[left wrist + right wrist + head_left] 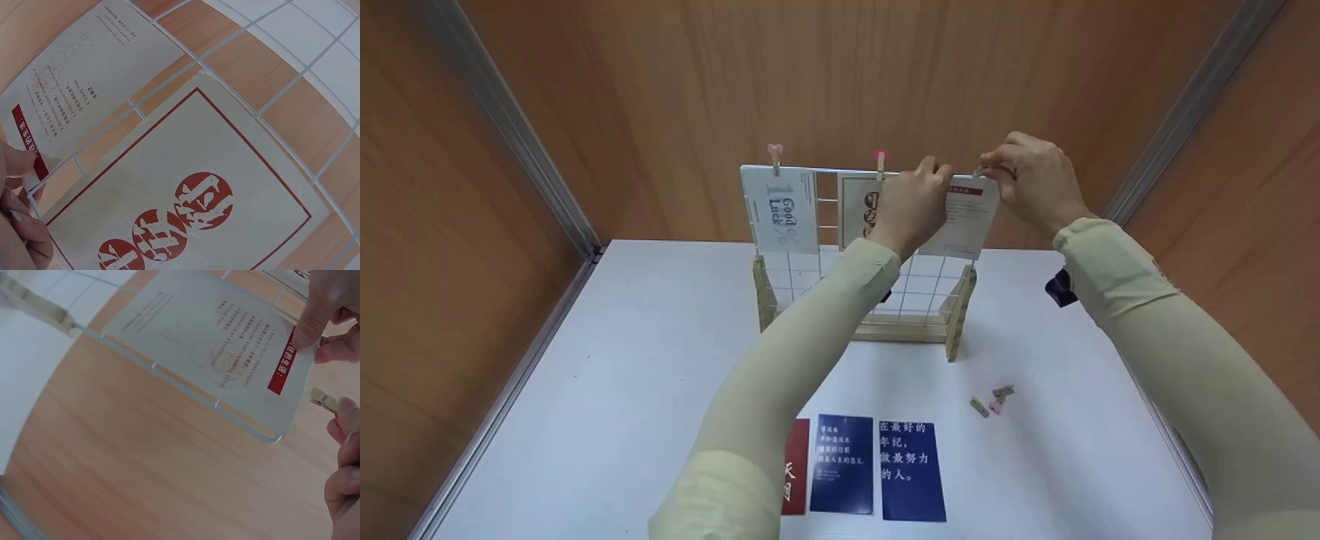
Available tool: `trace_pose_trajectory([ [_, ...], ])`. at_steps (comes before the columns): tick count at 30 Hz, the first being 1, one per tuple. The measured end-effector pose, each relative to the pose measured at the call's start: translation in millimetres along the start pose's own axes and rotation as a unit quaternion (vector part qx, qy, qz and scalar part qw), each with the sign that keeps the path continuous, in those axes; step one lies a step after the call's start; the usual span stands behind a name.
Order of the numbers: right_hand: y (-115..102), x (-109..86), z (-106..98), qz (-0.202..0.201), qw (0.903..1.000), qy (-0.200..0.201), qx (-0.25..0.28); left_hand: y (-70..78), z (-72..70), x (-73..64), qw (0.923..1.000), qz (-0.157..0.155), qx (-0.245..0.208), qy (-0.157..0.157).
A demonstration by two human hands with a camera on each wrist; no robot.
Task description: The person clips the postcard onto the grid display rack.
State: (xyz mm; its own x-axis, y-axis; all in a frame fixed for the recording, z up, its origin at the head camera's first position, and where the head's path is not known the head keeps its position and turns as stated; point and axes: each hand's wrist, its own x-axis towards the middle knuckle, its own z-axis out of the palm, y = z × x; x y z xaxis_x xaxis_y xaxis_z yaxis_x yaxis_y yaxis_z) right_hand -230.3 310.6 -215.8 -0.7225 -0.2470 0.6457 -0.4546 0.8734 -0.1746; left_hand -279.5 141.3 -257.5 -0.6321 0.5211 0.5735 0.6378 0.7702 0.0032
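Observation:
My left hand [913,204] pinches the top edge of a white card with a red banner [225,354], which lies against the upper right of a white wire grid rack [911,289]. In my right hand [1039,180] a small wooden clothespin [323,399] is pinched between thumb and finger, just off the card's top edge. A cream card with red round stamps [169,191] hangs in the middle under a pink-topped clothespin [880,163]. On the left, a "Good Luck" card [781,214] hangs from a heart-topped clothespin [775,159].
Several small clothespins [994,401] lie on the white table [660,360] right of the rack's wooden base [900,331]. Near the front lie a red card [797,469] and two blue cards, one in the middle [841,487] and one rightmost [911,495]. Wooden panels [885,75] enclose the table.

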Motion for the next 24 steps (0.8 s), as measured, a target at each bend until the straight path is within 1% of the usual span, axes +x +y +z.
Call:
trace_pose_trajectory([
  [6,-1,5.0,0,0.006,0.9998,-0.015,-0.010,1.1,1.0,0.8,0.9999,0.003,0.013,-0.003],
  [9,-2,6.7,1,0.009,0.9996,-0.021,-0.017,1.7,2.5,-0.3,0.9998,0.004,0.020,0.003],
  [14,-2,5.4,4,0.013,0.9990,-0.038,-0.020,3.7,5.4,-3.9,0.9999,0.004,0.015,0.000],
  [16,-2,5.9,3,0.017,0.9988,-0.040,-0.021,4.2,5.1,-3.2,0.9999,0.006,0.011,-0.003],
  [21,-3,14.7,0,0.033,0.9979,-0.050,-0.023,3.5,2.3,1.0,0.9999,0.005,0.014,0.004],
  [24,-5,21.7,-2,0.043,0.9965,-0.070,-0.017,2.5,0.9,1.2,0.9998,0.001,0.018,0.005],
])
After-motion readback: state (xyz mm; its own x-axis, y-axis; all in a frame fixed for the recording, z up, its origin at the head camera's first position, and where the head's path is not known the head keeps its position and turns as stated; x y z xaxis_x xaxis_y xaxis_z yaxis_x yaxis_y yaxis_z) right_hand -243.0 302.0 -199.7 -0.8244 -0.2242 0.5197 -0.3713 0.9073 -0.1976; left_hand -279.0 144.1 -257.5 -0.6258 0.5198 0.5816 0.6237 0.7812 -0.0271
